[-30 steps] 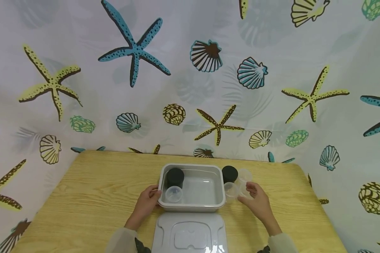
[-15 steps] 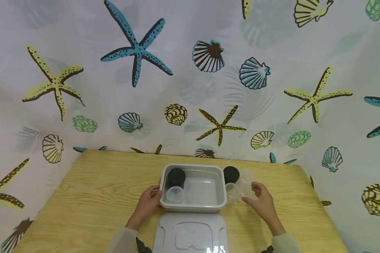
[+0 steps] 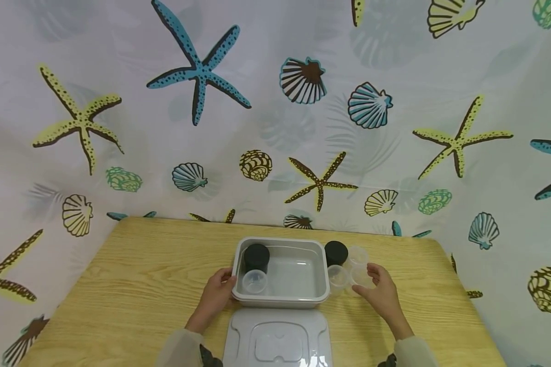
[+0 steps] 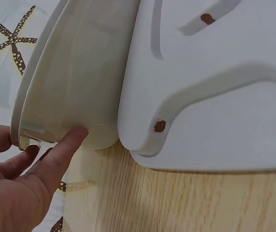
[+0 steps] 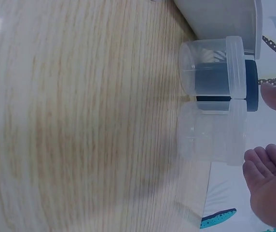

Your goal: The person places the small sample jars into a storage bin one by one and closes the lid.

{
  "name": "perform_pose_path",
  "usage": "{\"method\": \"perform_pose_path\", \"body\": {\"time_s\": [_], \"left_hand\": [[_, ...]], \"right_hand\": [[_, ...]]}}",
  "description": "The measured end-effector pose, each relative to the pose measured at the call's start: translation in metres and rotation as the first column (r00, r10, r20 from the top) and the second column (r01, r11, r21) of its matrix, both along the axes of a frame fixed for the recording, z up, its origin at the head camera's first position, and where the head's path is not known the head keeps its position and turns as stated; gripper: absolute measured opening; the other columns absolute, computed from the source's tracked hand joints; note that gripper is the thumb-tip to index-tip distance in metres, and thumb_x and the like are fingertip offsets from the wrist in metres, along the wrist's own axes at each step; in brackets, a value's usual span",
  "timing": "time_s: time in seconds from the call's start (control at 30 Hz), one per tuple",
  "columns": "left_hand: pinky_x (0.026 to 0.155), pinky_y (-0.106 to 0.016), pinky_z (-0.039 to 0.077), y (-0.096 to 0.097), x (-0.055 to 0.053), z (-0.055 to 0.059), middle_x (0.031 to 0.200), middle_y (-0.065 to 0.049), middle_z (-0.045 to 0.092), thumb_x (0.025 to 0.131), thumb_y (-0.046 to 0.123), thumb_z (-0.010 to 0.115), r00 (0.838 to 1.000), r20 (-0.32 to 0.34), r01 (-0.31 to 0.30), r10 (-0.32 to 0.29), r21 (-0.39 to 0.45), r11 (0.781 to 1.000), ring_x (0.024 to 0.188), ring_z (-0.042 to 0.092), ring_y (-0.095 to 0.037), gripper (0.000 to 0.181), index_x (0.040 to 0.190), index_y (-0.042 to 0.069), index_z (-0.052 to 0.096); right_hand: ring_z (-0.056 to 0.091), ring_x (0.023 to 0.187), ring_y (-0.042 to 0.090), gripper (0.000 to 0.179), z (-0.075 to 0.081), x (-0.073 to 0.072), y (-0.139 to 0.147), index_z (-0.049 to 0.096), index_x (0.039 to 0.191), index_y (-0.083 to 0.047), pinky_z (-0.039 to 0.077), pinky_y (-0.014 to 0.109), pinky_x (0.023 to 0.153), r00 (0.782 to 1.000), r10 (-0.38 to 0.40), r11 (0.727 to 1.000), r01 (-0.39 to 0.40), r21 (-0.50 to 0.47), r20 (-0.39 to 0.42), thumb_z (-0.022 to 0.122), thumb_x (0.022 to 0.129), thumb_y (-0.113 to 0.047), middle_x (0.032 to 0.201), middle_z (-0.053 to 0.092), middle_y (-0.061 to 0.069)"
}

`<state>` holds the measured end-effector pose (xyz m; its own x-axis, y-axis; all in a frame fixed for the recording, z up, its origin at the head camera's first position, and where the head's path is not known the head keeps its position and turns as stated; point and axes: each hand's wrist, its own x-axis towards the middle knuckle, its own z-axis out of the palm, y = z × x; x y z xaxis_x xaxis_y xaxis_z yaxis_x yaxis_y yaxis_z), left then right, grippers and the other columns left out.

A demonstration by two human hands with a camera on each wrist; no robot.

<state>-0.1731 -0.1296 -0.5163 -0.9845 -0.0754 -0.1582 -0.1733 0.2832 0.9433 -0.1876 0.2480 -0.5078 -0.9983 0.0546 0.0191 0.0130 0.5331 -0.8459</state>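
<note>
My left hand (image 3: 217,291) grips the left side of a pale grey plastic box (image 3: 298,275), thumb at the rim and fingers against the outer wall. Inside the box, on its left, a black-lidded jar (image 3: 256,255) stands behind a clear plastic jar (image 3: 254,281). My right hand (image 3: 382,293) is beside the jars to the right of the box, thumb and fingers spread apart. Its fingertips are right at the rim of a clear jar (image 5: 210,133). Against the box stands another clear jar (image 3: 337,278), with a second black-lidded jar (image 3: 336,253) behind it.
A third clear jar (image 3: 358,256) stands at the back right of the group. The box's grey lid (image 3: 277,339) lies in front of the box on the wooden table (image 3: 147,285). A curtain (image 3: 275,127) with starfish and shells hangs behind the table.
My right hand has drifted slightly to the right, its thumb farther from the front clear jar. The whole view has shifted a little. My left hand keeps its grip on the box.
</note>
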Motion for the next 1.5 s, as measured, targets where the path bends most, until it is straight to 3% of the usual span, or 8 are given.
{"method": "perform_pose_path", "body": {"time_s": [0.37, 0.53, 1.03, 1.5], "left_hand": [[0.074, -0.039, 0.058, 0.0, -0.003, -0.001, 0.128, -0.032, 0.05, 0.1, 0.008, 0.041, 1.0, 0.0, 0.002, -0.002, 0.032, 0.999, 0.107, 0.058, -0.039, 0.036, 0.131, -0.009, 0.044], [0.072, -0.036, 0.058, -0.001, -0.006, -0.002, 0.125, -0.029, 0.053, 0.1, 0.01, 0.042, 1.0, 0.002, 0.001, -0.001, -0.007, 1.0, 0.108, 0.057, -0.038, 0.035, 0.13, -0.008, 0.046], [0.07, -0.038, 0.058, -0.001, -0.01, -0.003, 0.128, -0.031, 0.051, 0.1, 0.01, 0.042, 1.0, 0.02, 0.009, -0.01, 0.041, 0.999, 0.093, 0.062, -0.029, 0.037, 0.132, -0.008, 0.043], [0.071, -0.038, 0.058, 0.0, -0.01, 0.0, 0.127, -0.029, 0.051, 0.1, 0.011, 0.042, 0.999, 0.037, 0.003, -0.004, 0.034, 0.999, 0.093, 0.062, -0.027, 0.036, 0.132, -0.007, 0.044]], "right_hand": [[0.041, 0.128, 0.04, 0.068, 0.0, -0.003, 0.002, 0.037, 0.136, 0.009, 0.031, 0.05, 0.112, 1.0, -0.009, 1.0, 0.009, -0.01, 0.014, 0.074, 0.08, -0.005, 0.138, 0.041, 0.027], [0.04, 0.129, 0.041, 0.068, -0.001, -0.004, 0.002, 0.037, 0.135, 0.01, 0.031, 0.051, 0.112, 0.999, -0.027, 1.0, 0.027, -0.003, 0.029, 0.074, 0.08, -0.005, 0.138, 0.04, 0.027], [0.038, 0.129, 0.044, 0.072, -0.002, -0.009, 0.001, 0.035, 0.136, 0.011, 0.03, 0.053, 0.112, 0.997, -0.043, 0.999, 0.044, -0.01, 0.068, 0.074, 0.078, -0.005, 0.139, 0.038, 0.029], [0.039, 0.129, 0.046, 0.075, -0.017, -0.012, 0.0, 0.034, 0.137, 0.012, 0.037, 0.056, 0.105, 0.995, -0.057, 0.998, 0.058, -0.007, 0.086, 0.075, 0.076, -0.005, 0.139, 0.038, 0.032]]}}
